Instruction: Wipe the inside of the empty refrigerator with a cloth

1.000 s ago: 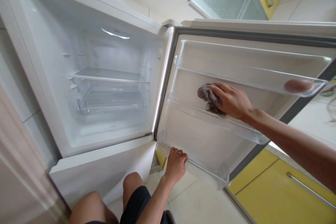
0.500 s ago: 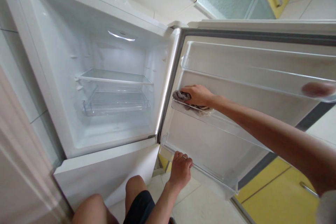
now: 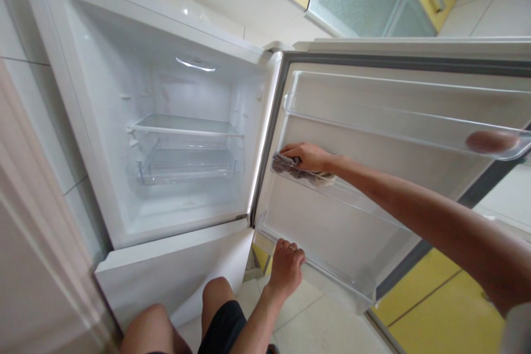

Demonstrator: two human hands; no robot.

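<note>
My right hand is closed on a grey-brown cloth, pressed into the hinge end of the middle clear shelf on the open fridge door. Part of the cloth hangs down behind the shelf's see-through front. Lower down, my left hand, with a ring on one finger, has its fingers curled over the front edge of the bottom door shelf. Its thumb is hidden.
To the left stands the lit fridge interior, with a glass shelf and a clear drawer. In the top door shelf lies a reddish, rounded object. Yellow cabinets stand behind the door. My knees are below.
My right hand and the cloth have moved slightly down, deeper into the middle door shelf. My left hand keeps its hold on the bottom shelf. The view has shifted a little.
</note>
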